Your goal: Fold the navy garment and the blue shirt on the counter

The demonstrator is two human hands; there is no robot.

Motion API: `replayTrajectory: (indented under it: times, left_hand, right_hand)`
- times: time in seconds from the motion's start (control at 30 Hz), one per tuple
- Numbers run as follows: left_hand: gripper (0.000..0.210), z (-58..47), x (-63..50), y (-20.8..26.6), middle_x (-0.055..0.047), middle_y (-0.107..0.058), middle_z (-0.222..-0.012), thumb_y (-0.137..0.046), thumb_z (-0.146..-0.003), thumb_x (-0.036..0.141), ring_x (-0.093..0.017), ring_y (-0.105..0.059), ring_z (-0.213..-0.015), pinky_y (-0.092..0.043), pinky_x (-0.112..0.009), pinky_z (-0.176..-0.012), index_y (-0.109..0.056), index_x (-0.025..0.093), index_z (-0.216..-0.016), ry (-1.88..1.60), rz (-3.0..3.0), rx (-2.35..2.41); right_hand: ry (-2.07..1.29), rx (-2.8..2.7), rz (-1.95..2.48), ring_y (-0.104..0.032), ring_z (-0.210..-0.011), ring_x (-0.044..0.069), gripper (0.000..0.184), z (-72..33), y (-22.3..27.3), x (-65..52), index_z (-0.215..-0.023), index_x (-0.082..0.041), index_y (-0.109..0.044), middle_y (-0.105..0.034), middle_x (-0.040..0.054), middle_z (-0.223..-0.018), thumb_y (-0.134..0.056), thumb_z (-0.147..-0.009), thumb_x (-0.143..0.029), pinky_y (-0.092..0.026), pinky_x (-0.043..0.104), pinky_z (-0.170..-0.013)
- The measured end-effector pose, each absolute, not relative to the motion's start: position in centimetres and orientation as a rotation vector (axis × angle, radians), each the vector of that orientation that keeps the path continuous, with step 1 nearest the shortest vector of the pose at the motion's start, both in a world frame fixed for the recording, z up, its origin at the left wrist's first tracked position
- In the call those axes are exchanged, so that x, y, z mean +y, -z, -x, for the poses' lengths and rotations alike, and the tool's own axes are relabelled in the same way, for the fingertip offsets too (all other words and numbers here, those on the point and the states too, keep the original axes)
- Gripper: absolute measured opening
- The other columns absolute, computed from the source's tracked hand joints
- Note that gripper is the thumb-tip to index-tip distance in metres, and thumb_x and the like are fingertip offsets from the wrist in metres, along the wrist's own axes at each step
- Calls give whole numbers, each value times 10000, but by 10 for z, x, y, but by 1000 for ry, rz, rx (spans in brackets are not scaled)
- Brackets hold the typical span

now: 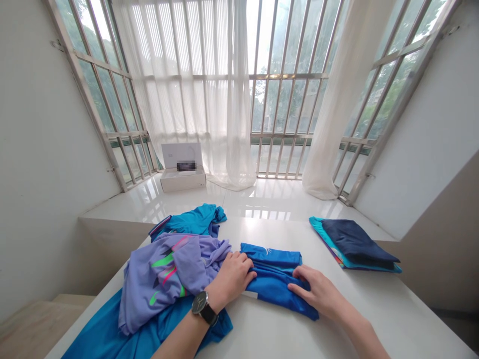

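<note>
A shiny blue garment (pixel 279 286) with a small white print lies partly folded on the white tabletop, a strip of it turned over along the far side. My left hand (pixel 235 271), with a black watch on the wrist, has its fingers curled over the garment's left end. At the right end, my right hand (pixel 312 286) holds the cloth between thumb and fingers. Left of it lies a crumpled lilac shirt (pixel 164 279) with green and pink prints, close against my left hand. Beneath the lilac shirt spreads a teal-blue cloth (pixel 101 329), partly hidden by my forearm.
Behind the lilac shirt is a bunched turquoise garment (pixel 194 219). A folded stack (pixel 357 244), navy on top of turquoise, sits at the right of the table. On the window ledge stands a white box (pixel 183 180), between sheer curtains (pixel 224 99) and barred windows.
</note>
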State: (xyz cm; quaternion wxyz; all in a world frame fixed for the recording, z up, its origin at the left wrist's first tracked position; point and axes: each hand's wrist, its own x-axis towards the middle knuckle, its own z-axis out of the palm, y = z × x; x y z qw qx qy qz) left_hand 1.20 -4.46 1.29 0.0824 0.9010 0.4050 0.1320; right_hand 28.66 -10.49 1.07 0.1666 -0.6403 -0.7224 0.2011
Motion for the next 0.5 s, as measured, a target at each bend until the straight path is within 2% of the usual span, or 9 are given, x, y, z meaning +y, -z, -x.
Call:
replayTrajectory:
  times: [0.17,0.37,0.5]
  left_hand:
    - [203,-12,-44,-12,-57,-670,-1013,-518,-1007,336,-230,-588,-965,-403,-370,-873,-680,216,-976,-425,-2682,1188]
    - [306,-11,-41,-11,-54,-678,-959,-415,-1047,305,-209,-612,-910,-413,-346,-820,-674,201,-922,-434,-2663,1189]
    - [321,-9,-39,-9,-56,-675,-934,-391,-1051,314,-207,-625,-895,-426,-324,-788,-661,196,-923,-406,-2656,1200]
  right_hand:
    - [-585,-2069,1772,-597,-805,200,275,-285,-8,-104,-786,-231,-505,-637,27,-864,-497,-919,-471,-438,309,-755]
    - [-711,-1994,1735,-611,-803,202,330,-281,-11,-105,-883,-244,-529,-667,19,-864,-372,-969,-521,-436,324,-776]
    - [-746,-1980,1762,-579,-757,199,400,-283,-8,-102,-749,-233,-483,-636,15,-787,-341,-955,-545,-427,320,-738]
